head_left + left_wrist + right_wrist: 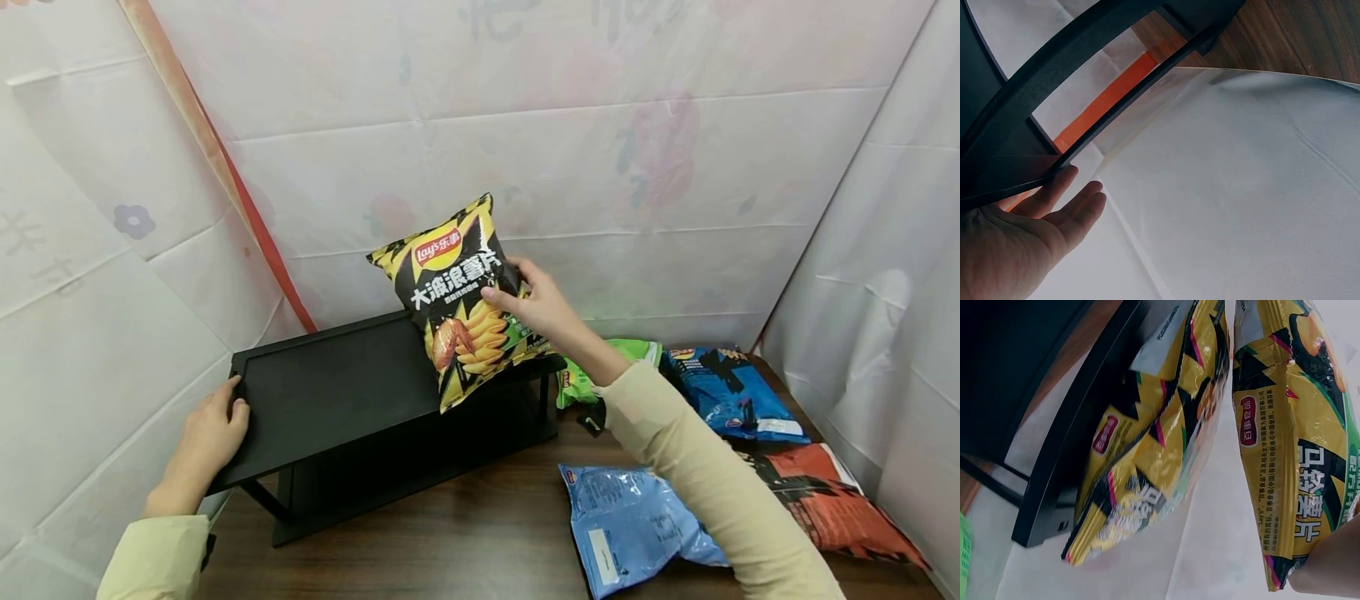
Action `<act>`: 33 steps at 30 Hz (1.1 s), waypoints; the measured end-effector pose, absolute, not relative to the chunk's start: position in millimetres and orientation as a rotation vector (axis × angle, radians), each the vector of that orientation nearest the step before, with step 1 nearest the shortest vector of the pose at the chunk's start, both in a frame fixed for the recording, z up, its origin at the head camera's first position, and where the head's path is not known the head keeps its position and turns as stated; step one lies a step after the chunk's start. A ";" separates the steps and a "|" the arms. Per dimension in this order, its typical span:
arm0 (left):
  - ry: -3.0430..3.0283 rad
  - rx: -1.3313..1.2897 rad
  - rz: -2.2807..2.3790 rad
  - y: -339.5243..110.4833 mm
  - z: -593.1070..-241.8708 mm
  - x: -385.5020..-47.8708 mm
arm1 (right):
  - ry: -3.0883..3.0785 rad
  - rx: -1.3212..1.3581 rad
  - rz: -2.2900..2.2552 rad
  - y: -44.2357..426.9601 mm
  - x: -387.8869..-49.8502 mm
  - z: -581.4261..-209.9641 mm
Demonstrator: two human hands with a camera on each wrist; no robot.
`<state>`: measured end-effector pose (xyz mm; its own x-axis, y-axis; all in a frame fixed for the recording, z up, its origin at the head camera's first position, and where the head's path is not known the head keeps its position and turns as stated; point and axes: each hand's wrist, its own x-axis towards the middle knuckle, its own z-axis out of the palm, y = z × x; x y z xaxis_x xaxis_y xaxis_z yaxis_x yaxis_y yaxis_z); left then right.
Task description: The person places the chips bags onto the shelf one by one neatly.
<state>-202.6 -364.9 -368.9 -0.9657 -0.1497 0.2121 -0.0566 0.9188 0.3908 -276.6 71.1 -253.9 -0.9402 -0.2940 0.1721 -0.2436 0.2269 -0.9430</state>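
My right hand (528, 300) pinches a black and yellow chip bag (457, 292) above the right end of a black two-tier rack (337, 392). In the right wrist view the held bag (1291, 431) is beside a second yellow bag (1141, 475), which rests at the rack's edge (1054, 481); a narrow gap separates most of the two bags. From the head camera that second bag is mostly hidden behind the held one. At the rack's left end my left hand (206, 437) touches the edge, its fingers (1082, 203) loosely extended in the left wrist view.
Right of the rack lie a green bag (637, 350), a dark blue bag (731, 392) and a red bag (832, 500). A light blue bag (637, 525) lies nearer on the wooden table (450, 542), partly under my right forearm. White cloth (562, 167) hangs behind and at both sides.
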 end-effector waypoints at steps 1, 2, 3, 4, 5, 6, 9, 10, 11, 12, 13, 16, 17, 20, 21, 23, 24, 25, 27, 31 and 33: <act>-2.841 0.155 -0.569 -364.9 -368.8 -202.6 | 2.422 -0.531 -1.852 68.8 -277.0 -254.4; -2.841 0.155 -0.570 -365.0 -368.8 -202.7 | 2.418 -0.527 -1.852 66.4 -277.2 -254.9; -2.843 0.155 -0.571 -365.1 -368.8 -202.9 | 2.416 -0.522 -1.851 63.9 -277.4 -255.3; -2.844 0.156 -0.570 -365.2 -368.9 -203.0 | 2.408 -0.514 -1.853 61.1 -277.6 -255.7; -2.845 0.155 -0.570 -365.6 -369.1 -203.0 | 2.401 -0.503 -1.856 58.3 -277.8 -256.0; -2.846 0.156 -0.570 -365.9 -369.3 -203.0 | 2.394 -0.494 -1.859 55.4 -278.0 -256.4; -2.849 0.156 -0.573 -367.1 -369.7 -203.0 | 2.366 -0.465 -1.873 46.8 -278.8 -257.2; -2.847 0.156 -0.572 -367.6 -369.9 -203.0 | 2.360 -0.457 -1.877 44.2 -279.2 -257.6; -2.845 0.155 -0.571 -368.0 -370.1 -203.0 | 2.352 -0.455 -1.885 41.8 -279.5 -258.0; -2.846 0.154 -0.575 -368.5 -370.1 -203.2 | 2.351 -0.458 -1.890 39.6 -279.9 -258.5; -2.846 0.153 -0.577 -368.7 -370.1 -203.3 | 2.349 -0.463 -1.896 37.4 -280.3 -259.2; -2.842 0.153 -0.571 -369.2 -370.2 -203.4 | 2.357 -0.488 -1.902 31.2 -281.8 -262.1; -2.844 0.152 -0.571 -369.1 -370.1 -203.3 | 2.356 -0.494 -1.903 29.2 -281.9 -263.1; -2.844 0.154 -0.565 -368.9 -370.4 -202.9 | 2.378 -0.487 -1.875 23.5 -281.5 -265.6; -2.844 0.153 -0.567 -369.0 -370.3 -203.1 | 2.394 -0.479 -1.860 21.7 -281.1 -266.2; -2.844 0.153 -0.569 -369.5 -370.5 -203.1 | 2.416 -0.477 -1.846 18.2 -280.5 -266.8; -2.844 0.154 -0.570 -369.8 -370.7 -203.1 | 2.434 -0.477 -1.837 16.5 -280.4 -267.1; -2.844 0.156 -0.573 -370.0 -370.9 -203.1 | 2.446 -0.480 -1.836 14.9 -280.5 -267.3; -2.846 0.160 -0.574 -370.2 -371.3 -202.9 | 2.472 -0.486 -1.833 12.0 -280.8 -267.9; -2.851 0.167 -0.578 -370.1 -371.6 -202.4 | 2.510 -0.476 -1.805 7.9 -281.1 -269.2; -2.852 0.168 -0.580 -370.1 -371.3 -202.2 | 2.521 -0.470 -1.784 6.4 -281.1 -269.7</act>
<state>-202.2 -370.1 -371.3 -0.9678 -0.1562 0.1972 -0.0668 0.9153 0.3972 -281.1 6.4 -269.7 -0.9546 -0.2526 0.1578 -0.2328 0.3023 -0.9243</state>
